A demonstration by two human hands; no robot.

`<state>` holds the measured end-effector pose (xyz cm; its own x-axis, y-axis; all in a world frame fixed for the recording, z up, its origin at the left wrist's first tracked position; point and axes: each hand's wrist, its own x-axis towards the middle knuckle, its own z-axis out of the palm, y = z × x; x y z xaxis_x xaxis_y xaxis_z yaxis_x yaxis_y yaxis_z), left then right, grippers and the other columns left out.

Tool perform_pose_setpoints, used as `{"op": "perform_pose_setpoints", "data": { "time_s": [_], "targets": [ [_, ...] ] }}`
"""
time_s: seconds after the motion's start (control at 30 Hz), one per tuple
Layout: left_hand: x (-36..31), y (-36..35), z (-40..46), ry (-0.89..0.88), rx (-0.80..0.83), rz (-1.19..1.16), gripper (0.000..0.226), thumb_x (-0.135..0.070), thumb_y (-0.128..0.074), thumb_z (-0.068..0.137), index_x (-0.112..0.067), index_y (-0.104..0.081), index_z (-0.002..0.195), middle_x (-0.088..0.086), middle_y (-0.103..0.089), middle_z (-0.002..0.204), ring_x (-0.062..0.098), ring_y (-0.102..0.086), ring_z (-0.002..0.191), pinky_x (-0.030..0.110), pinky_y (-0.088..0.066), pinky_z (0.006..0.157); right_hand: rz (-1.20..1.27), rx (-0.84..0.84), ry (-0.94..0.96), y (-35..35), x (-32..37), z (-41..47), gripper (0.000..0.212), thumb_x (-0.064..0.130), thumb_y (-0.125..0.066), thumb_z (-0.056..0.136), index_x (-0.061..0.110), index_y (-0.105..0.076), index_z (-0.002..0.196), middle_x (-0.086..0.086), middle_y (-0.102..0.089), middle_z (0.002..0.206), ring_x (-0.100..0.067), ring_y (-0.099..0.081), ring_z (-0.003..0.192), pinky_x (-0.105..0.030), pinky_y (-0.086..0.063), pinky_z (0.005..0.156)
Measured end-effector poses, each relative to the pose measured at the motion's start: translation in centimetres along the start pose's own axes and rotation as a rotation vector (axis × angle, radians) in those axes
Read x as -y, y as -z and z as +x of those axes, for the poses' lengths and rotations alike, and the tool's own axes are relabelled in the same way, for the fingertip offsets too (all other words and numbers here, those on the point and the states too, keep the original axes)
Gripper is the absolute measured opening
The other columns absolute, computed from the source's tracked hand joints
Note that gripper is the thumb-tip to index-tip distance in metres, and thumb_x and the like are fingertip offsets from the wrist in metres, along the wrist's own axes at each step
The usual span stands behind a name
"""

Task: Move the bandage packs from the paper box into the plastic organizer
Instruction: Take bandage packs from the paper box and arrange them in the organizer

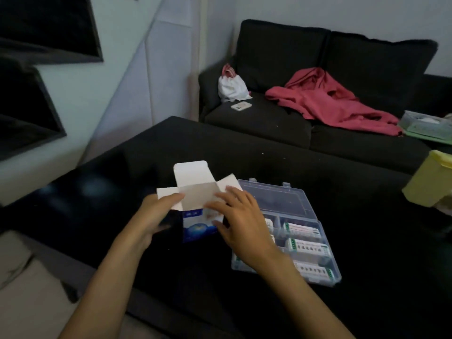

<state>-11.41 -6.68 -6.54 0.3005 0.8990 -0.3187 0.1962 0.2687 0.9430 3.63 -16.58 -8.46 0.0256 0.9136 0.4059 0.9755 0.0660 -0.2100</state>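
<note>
dark sofa (pixel 269 118) | pink garment (pixel 337 101) | white pouch (pixel 231 86) | phone (pixel 241 105) | yellow container (pixel 430 184) | black table (pixel 318 167)

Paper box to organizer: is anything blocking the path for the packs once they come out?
Nothing visible does. The paper box stands open right beside the plastic organizer, whose lid is swung back. Only the right hand reaches across the gap between them; the left hand holds the box's far side. Packs already fill the right compartments.
</note>
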Motion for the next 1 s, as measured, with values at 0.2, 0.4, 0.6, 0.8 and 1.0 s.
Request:
{"op": "perform_pose_setpoints", "data": {
  "time_s": [0.2,0.4,0.6,0.8,1.0],
  "targets": [
    [-0.5,0.3,-1.5,-0.305,0.1,-0.097,0.043,-0.022,-0.069,0.085,-0.029,-0.06,0.126,-0.005,-0.07,0.11,0.013,-0.066,0.103,0.033,-0.05,0.092,0.005,-0.445,0.067,-0.8,-0.7,-0.7,0.016,0.023,-0.064,0.084,0.021,-0.076,0.095,0.006,-0.073,0.099,-0.024,-0.052,0.118,-0.044,-0.032,0.109],
    [-0.6,0.3,-2.0,-0.078,0.293,-0.158,0.057,-0.053,-0.077,0.065,-0.035,-0.062,0.117,-0.01,-0.07,0.109,0.015,-0.06,0.112,0.044,-0.039,0.105,-0.007,-0.516,0.106,-1.6,-0.8,-1.5,0.022,0.029,-0.056,0.088,0.023,-0.075,0.097,0.007,-0.073,0.098,-0.019,-0.055,0.113,-0.047,-0.025,0.113],
    [-1.1,-0.6,-1.4,-0.225,0.0,-0.149,0.1,-0.052,-0.075,0.055,-0.033,-0.034,0.144,-0.002,-0.057,0.128,0.011,-0.058,0.106,0.032,-0.046,0.095,0.003,-0.518,0.075,-0.2,-0.4,-1.1,0.019,0.026,-0.064,0.087,0.022,-0.074,0.104,0.002,-0.069,0.109,-0.02,-0.055,0.111,-0.039,-0.037,0.104],
    [-0.6,-0.3,-0.9,-0.161,-0.034,-0.049,0.12,-0.06,-0.079,0.04,-0.033,-0.03,0.146,0.003,-0.053,0.134,0.021,-0.056,0.115,0.042,-0.044,0.103,0.007,-0.533,0.026,0.7,-0.2,-1.2,0.02,0.025,-0.061,0.088,0.019,-0.073,0.103,0.002,-0.069,0.105,-0.018,-0.053,0.107,-0.029,-0.042,0.09],
    [-1.0,-0.8,-1.1,-0.197,0.091,-0.005,0.117,-0.061,-0.083,0.046,-0.034,-0.029,0.147,-0.002,-0.054,0.133,0.017,-0.055,0.115,0.04,-0.039,0.107,0.059,-0.416,-0.004,1.8,0.3,-0.9,0.019,0.019,-0.067,0.085,0.016,-0.073,0.103,0.002,-0.071,0.096,-0.012,-0.058,0.091,-0.023,-0.049,0.072]
  ]
}}
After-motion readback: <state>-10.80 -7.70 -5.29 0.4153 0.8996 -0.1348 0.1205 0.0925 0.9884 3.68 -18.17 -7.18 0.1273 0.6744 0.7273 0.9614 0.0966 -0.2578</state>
